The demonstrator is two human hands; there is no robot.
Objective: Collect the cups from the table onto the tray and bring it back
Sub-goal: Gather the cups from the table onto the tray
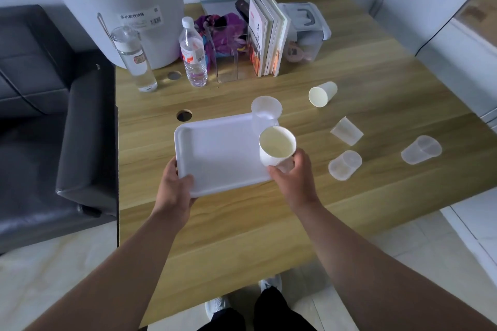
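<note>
A white rectangular tray [220,153] lies on the wooden table, and my left hand [176,187] grips its near left corner. My right hand [294,176] holds a white paper cup [277,148] upright over the tray's near right corner. A clear plastic cup [266,113] stands upright at the tray's far right corner. To the right on the table lie a tipped white paper cup [321,94] and three clear plastic cups [347,131], [344,165], [421,153], all on their sides or tilted.
At the back of the wooden table [242,223] stand a glass bottle [134,59], a water bottle [192,54], a book rack [266,37], a plastic box [306,32] and a big white bin [121,2]. A dark sofa [48,115] borders the table's left edge.
</note>
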